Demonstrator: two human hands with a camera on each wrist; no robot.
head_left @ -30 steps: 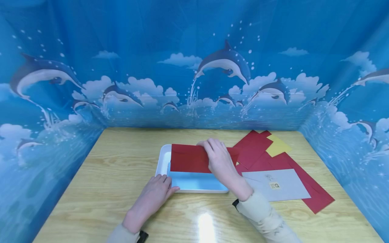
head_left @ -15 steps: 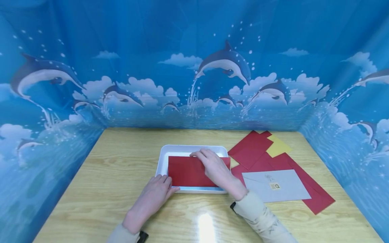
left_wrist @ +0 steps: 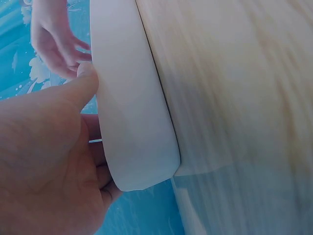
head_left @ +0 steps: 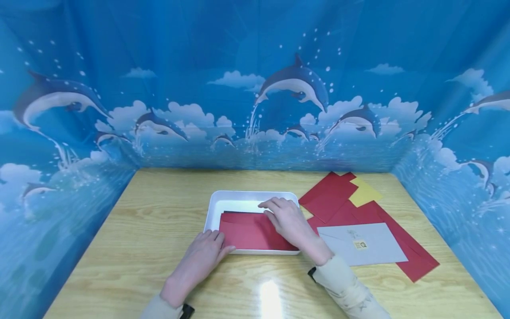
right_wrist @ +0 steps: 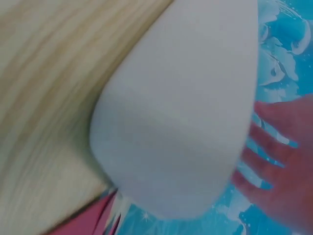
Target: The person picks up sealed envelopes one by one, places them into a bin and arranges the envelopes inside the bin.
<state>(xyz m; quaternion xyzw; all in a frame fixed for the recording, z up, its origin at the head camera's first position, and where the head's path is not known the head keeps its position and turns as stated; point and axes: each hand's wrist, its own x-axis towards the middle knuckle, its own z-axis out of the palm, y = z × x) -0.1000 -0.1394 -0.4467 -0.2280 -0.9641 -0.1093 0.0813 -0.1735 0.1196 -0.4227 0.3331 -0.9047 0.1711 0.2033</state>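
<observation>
A red envelope (head_left: 251,232) lies flat in a white tray (head_left: 239,204) at the middle of the table, against the tray's near side. A thin dark edge shows behind the envelope; what it belongs to is hidden. My left hand (head_left: 199,257) grips the tray's near left corner, thumb on the near rim and fingers over the left side, as the left wrist view also shows with the tray wall (left_wrist: 127,98). Above the envelope's right part is my right hand (head_left: 290,221), fingers loosely extended and holding nothing. In the right wrist view its fingers appear spread beyond the tray.
To the right of the tray lies an overlapping pile: several red envelopes (head_left: 328,195), a yellow one (head_left: 365,192) and a pale grey envelope (head_left: 362,243) with a small sticker. A blue dolphin-print curtain (head_left: 255,88) encloses the back and sides of the wooden table (head_left: 167,199).
My right hand has lowered the red envelope into the tray, over the light blue sheet, and let go of it. My left hand has stayed on the tray corner.
</observation>
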